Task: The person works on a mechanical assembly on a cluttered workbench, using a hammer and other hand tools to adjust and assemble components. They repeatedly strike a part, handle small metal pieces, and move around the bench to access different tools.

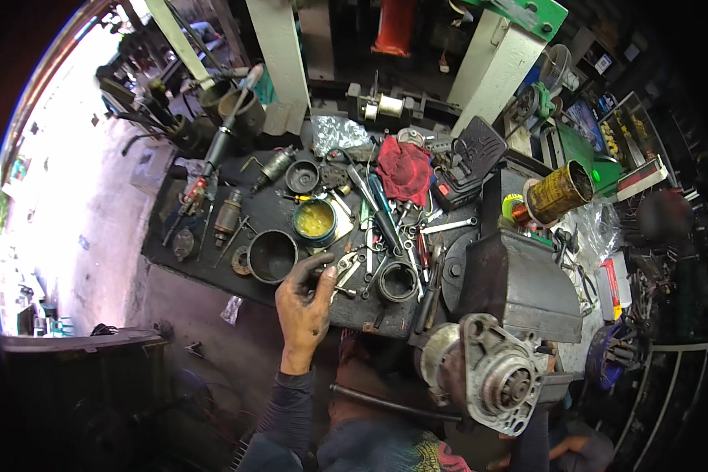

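My left hand (303, 311), smudged with dark grease, is raised at the bench's front edge. Its fingers are loosely curled, with a gap to the thumb, and nothing shows between them. Just beyond are an empty dark metal cup (273, 256) and a tin of yellow grease (315, 219). Several wrenches (350, 271) lie past the thumb. At the lower right, a starter motor (502, 377) is held up with its toothed pinion and flanged nose housing facing me. My right forearm (533, 436), in a dark sleeve, reaches up behind it; the motor hides that hand.
Tools cover the dark bench (204, 267), with a red rag (403, 169) near the back. A dark ring-shaped part (398, 281) stands near the front edge. Right of it are a big black housing (519, 283) and a yellowed cylinder (558, 193). A metal rod (393, 405) crosses below.
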